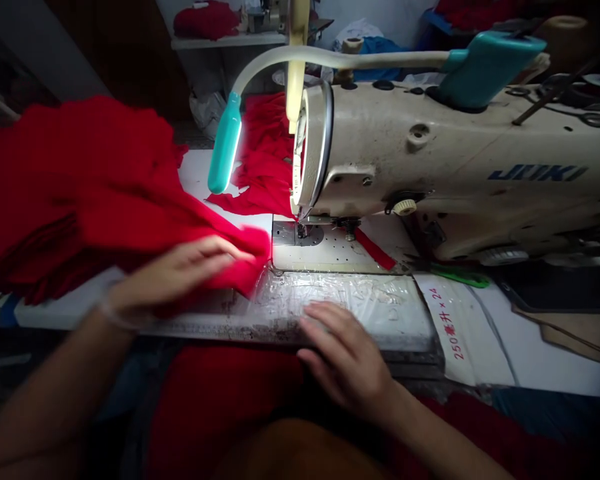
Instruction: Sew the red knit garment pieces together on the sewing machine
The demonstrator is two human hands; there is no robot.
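Left of the industrial sewing machine (380,147), red fabric (125,200) extends beneath the blurred left hand (180,272), fingers nearly straight, grip unclear. Before the machine, the right hand (353,357) is half-open, empty.

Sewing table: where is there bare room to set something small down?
The film-covered strip, between the red cloth and the printed white sheet, looks bare beyond the right hand. Crowded: the left side, with the heaped cloth and the left hand.

The left fingers (211,247) are blurred, the red cloth (113,157) cropped leftward.
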